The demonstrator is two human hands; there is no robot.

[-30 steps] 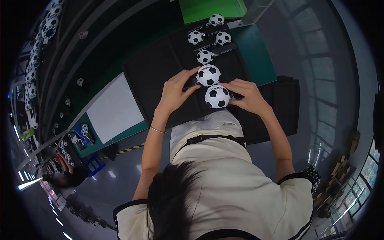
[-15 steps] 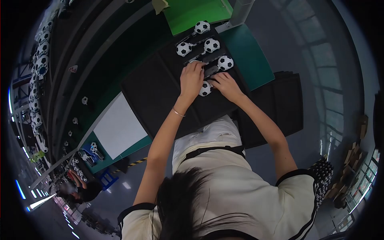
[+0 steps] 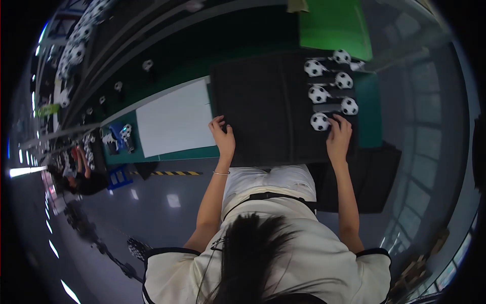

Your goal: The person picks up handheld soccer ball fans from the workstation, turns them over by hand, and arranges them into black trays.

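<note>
My right hand (image 3: 339, 136) is at the right side of a black tray-like board (image 3: 255, 111), its fingers apart and beside the nearest black-and-white soccer-ball piece (image 3: 319, 121). The fingertips come close to that ball; whether they touch it I cannot tell. More such pieces lie beyond in two staggered columns, among them one soccer-ball piece (image 3: 349, 106) on the right and another soccer-ball piece (image 3: 318, 94) on the left. Dark strips run sideways from the balls. My left hand (image 3: 223, 138) is over the board's left edge, fingers loosely bent and apart, holding nothing.
A white sheet (image 3: 174, 119) lies left of the board on a green bench (image 3: 202, 152). Past the sheet are blue items (image 3: 120, 136) with soccer balls. A bright green tray (image 3: 334, 25) stands behind the rows. At far left, another person (image 3: 83, 177) is at work.
My left hand has left the soccer-ball pieces and moved left to the board's edge. My right hand remains by the nearest ball. The view has turned, shifting the rows to the right.
</note>
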